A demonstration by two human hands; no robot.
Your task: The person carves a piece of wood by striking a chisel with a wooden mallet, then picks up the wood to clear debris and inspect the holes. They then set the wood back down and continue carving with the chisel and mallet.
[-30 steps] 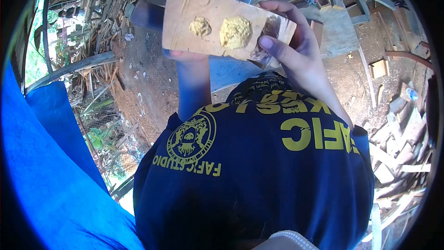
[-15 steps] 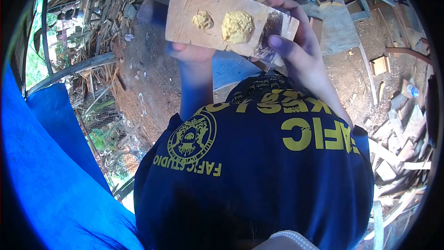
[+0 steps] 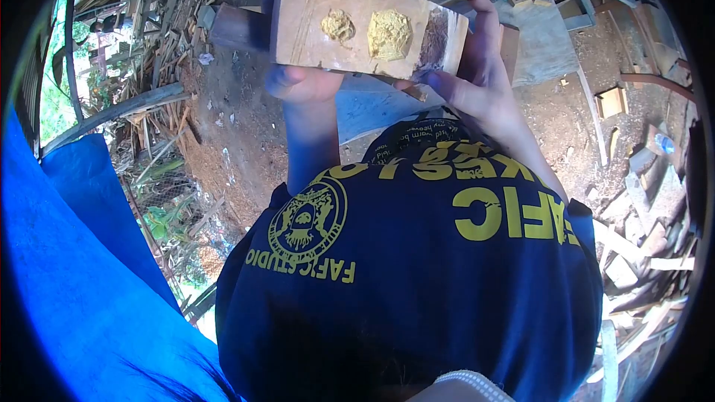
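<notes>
A pale wooden block [image 3: 354, 52] is held up at the top of the view, its broad face toward me. Two rough lumps of yellow putty-like material, a small one [image 3: 338, 25] and a larger one [image 3: 389, 34], stick to that face. Near its right end runs a dark brown, rough patch [image 3: 433, 39]. My left hand [image 3: 304, 83] grips the left end, its fingers partly hidden behind. My right hand [image 3: 482, 67] is closed around the right end, thumb at the lower edge. A dark brown piece [image 3: 238, 27] juts out left behind the block; whether it is joined cannot be seen.
Wood offcuts [image 3: 648, 242] lie heaped on the right, with more scraps at the upper left. A blue sheet [image 3: 97, 275] spreads along the left side. A grey board [image 3: 544, 45] lies on the dusty ground beyond my right hand. A curved strip [image 3: 119, 113] crosses the left.
The block has tilted slightly, its right end shifting left and down. My right thumb has slid from the block's face to its lower edge, uncovering the dark patch.
</notes>
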